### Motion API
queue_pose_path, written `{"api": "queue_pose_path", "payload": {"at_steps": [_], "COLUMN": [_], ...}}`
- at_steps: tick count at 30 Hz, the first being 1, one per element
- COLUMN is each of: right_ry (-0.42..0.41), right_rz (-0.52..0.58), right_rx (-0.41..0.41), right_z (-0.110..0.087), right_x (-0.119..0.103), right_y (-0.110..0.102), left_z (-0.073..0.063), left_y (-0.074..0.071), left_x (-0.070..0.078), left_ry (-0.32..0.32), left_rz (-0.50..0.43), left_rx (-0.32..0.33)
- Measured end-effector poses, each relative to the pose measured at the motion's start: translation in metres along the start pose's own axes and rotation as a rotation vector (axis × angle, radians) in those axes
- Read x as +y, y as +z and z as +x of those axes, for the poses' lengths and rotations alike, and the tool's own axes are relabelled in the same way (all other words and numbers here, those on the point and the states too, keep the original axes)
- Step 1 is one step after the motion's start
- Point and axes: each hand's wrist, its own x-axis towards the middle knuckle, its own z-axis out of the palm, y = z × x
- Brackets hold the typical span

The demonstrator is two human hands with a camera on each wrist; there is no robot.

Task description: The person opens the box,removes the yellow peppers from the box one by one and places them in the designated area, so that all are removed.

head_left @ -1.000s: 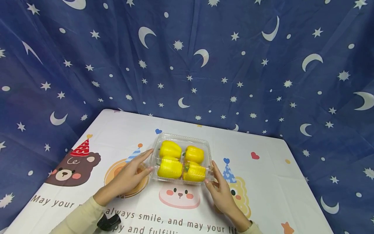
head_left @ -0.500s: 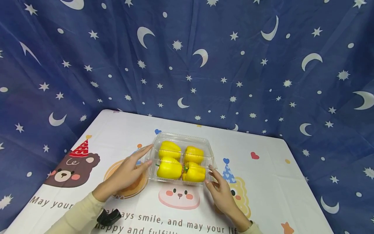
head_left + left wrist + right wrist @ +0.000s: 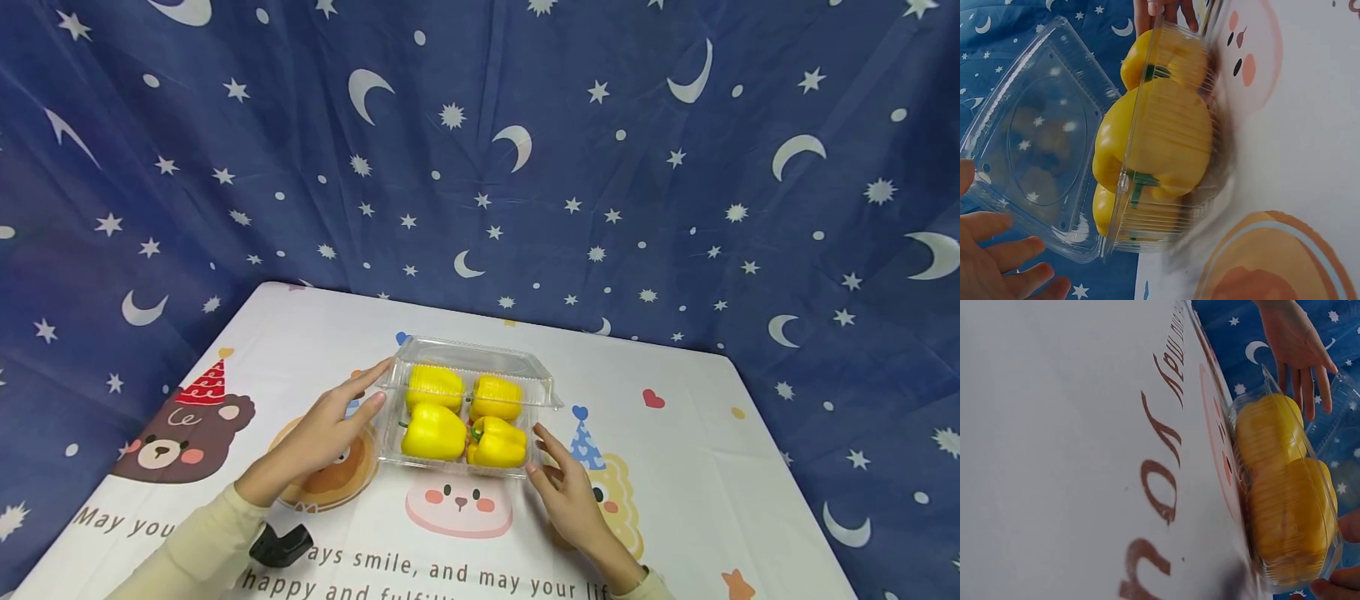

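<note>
In the head view, a clear plastic clamshell container [image 3: 431, 463] sits mid-table with several yellow bell peppers [image 3: 433, 432] in it. Its hinged lid [image 3: 480, 357] is raised and leans toward the back. My left hand [image 3: 326, 432] is at the lid's left side, fingers straight; in the left wrist view its spread fingers [image 3: 1007, 253] are beside the lid [image 3: 1047, 150], and contact is unclear. With thumb and fingers, my right hand [image 3: 566, 492] holds the container's front right corner. Only its fingertips [image 3: 1335, 589] appear at the right wrist view's edge.
A white tablecloth [image 3: 667, 483] printed with cartoon animals and text covers the table. Behind it hangs a blue curtain [image 3: 555, 183] with moons and stars. A black device [image 3: 281, 546] is by my left wrist.
The lid has swung up and back from over the peppers, uncovering the front ones. My left hand has moved slightly up and left with it; the right hand stays at the container.
</note>
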Motion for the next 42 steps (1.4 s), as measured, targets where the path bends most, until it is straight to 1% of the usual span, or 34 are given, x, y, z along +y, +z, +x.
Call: {"api": "queue_pose_path", "payload": {"at_steps": [4, 10, 17, 24, 26, 31, 36, 42], "right_ry": [0.004, 0.002, 0.015, 0.024, 0.023, 0.042, 0.061, 0.075], "right_rz": [-0.011, -0.008, 0.001, -0.025, -0.029, -0.028, -0.022, -0.023], "right_rx": [0.003, 0.002, -0.003, -0.015, -0.017, -0.024, -0.026, -0.026], "right_z": [0.0, 0.0, 0.001, 0.002, 0.002, 0.003, 0.003, 0.003], "right_x": [0.002, 0.003, 0.002, 0.002, 0.001, 0.001, -0.002, -0.003], "right_y": [0.0, 0.0, -0.002, -0.003, -0.004, -0.004, -0.004, -0.003], "left_z": [0.002, 0.006, 0.012, 0.02, 0.022, 0.029, 0.035, 0.041], "left_y": [0.0, -0.001, -0.005, -0.01, -0.011, -0.012, -0.013, -0.012], "left_x": [0.001, 0.002, 0.001, -0.004, -0.005, -0.007, -0.006, -0.005], "left_ry": [-0.009, 0.014, 0.018, 0.072, 0.077, 0.068, 0.064, 0.04], "left_rz": [-0.002, -0.001, -0.03, -0.072, -0.086, -0.123, -0.154, -0.181], "left_rx": [0.0, 0.013, 0.004, 0.006, 0.003, 0.003, 0.021, 0.036]}}
